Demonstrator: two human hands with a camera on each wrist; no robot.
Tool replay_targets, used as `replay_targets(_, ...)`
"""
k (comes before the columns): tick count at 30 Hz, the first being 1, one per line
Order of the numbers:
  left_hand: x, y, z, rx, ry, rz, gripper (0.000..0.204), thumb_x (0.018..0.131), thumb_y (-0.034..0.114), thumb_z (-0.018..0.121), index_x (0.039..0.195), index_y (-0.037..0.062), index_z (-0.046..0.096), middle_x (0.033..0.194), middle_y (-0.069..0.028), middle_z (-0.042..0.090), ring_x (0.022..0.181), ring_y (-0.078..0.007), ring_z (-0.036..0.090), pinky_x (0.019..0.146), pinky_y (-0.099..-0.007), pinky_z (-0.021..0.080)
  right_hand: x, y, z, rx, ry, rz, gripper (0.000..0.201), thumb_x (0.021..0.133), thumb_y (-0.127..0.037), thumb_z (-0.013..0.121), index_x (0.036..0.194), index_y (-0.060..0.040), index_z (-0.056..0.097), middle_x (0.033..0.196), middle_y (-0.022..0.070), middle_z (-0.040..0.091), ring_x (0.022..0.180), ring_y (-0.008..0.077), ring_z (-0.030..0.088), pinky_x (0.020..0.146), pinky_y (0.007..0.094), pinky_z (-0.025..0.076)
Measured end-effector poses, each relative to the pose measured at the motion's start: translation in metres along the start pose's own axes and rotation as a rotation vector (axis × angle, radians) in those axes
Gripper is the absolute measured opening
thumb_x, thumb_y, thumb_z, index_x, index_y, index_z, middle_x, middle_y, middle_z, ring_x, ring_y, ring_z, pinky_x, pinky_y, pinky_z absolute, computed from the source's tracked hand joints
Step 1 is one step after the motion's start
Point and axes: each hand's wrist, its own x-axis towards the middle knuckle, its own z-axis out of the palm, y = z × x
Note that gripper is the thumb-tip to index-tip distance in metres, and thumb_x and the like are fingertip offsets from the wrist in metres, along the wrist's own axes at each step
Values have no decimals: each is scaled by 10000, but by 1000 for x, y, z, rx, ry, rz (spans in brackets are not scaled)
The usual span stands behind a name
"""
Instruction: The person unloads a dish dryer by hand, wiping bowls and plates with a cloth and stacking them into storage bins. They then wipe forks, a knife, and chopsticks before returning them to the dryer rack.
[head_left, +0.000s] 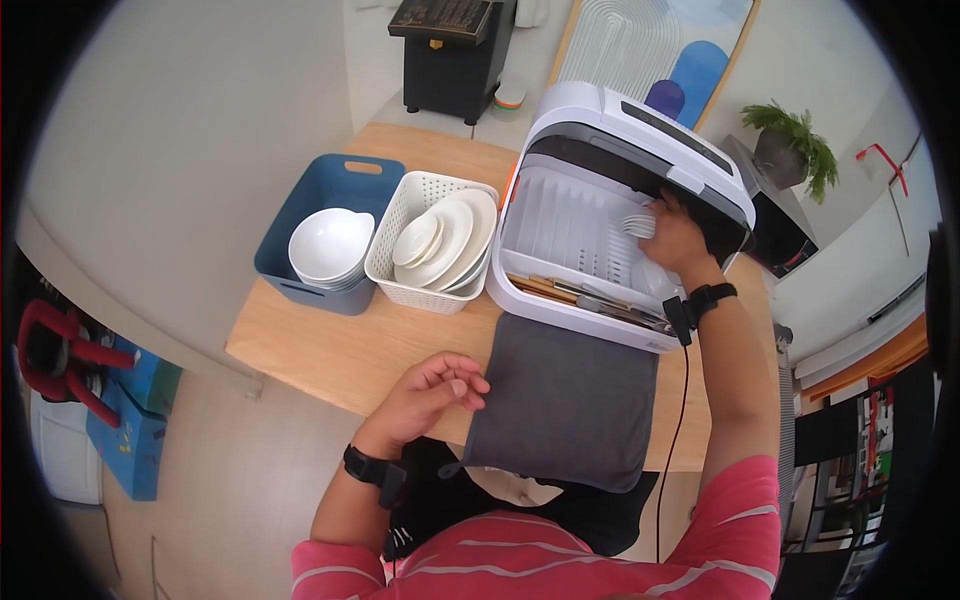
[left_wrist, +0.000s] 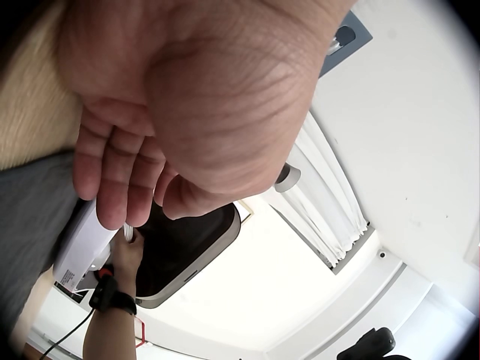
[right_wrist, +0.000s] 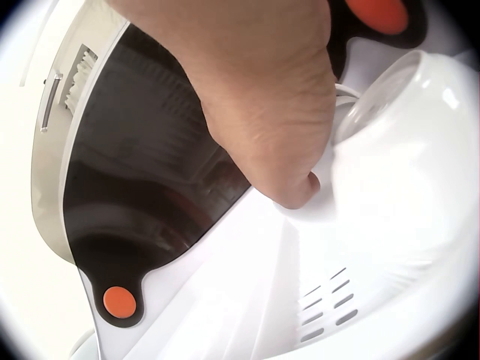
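In the head view my right hand (head_left: 676, 236) is inside the white dish cabinet (head_left: 600, 322) with the raised dark lid, its fingers round a small stack of white dishes (head_left: 638, 226). The right wrist view shows my right hand (right_wrist: 262, 112) close beside a rounded white piece (right_wrist: 405, 150); its fingertips are mostly hidden. Ribbed slots lie left of the hand, and chopsticks and cutlery (head_left: 560, 292) lie along the cabinet's front. My left hand (head_left: 425, 400), fingers loosely bent and holding nothing, hovers by the grey cloth (head_left: 565, 400); it also shows in the left wrist view (left_wrist: 187, 97).
A blue bin (head_left: 275, 235) with stacked white bowls (head_left: 330, 245) and a white basket (head_left: 400, 290) with several plates (head_left: 455, 235) stand left of the cabinet on the wooden table (head_left: 310, 345). Behind are a black box (head_left: 450, 70) and a potted plant (head_left: 785, 150). A cable (head_left: 675, 430) hangs from the right wrist.
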Motion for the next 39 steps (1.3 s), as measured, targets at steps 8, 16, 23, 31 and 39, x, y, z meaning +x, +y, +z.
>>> replay_targets(8,0,-2,-1,-17,-13,12,266,1044,75,556,1303,25,589,1172,-139,690,1004,-213,696,916,-346,548,5,28,23,-22,56,124,547,783,-215,753,1247,40,615,1372,270,576,1232,412,602,1064,444,508)
replay_targets(16,0,-4,-2,-24,-10,22,274,1041,58,542,1310,26,581,1182,-142,683,1009,-216,691,926,-351,540,9,38,24,176,70,167,491,761,-227,784,1203,-94,616,1297,214,621,1232,397,593,1049,439,496)
replay_targets(23,2,-4,-3,-30,-15,4,275,1042,59,539,1312,28,580,1185,-142,683,1012,-217,689,929,-354,538,10,17,-6,207,-63,115,567,743,-247,817,1266,-150,621,1312,169,625,1258,376,578,1078,438,472)
replay_targets(31,1,-3,-3,-34,13,-19,288,1019,53,554,1303,15,583,1169,-171,678,1015,-252,690,951,-387,544,21,8,1,-181,8,-82,466,774,-198,745,1203,-46,641,1231,201,662,1204,368,612,1041,459,483)
replay_targets(39,1,-4,-5,-26,-3,-6,289,1019,46,552,1304,13,582,1178,-174,679,1021,-256,693,953,-390,547,21,-2,11,-209,48,-169,466,754,-68,643,1218,-30,641,1174,220,657,1101,397,637,1000,455,502)
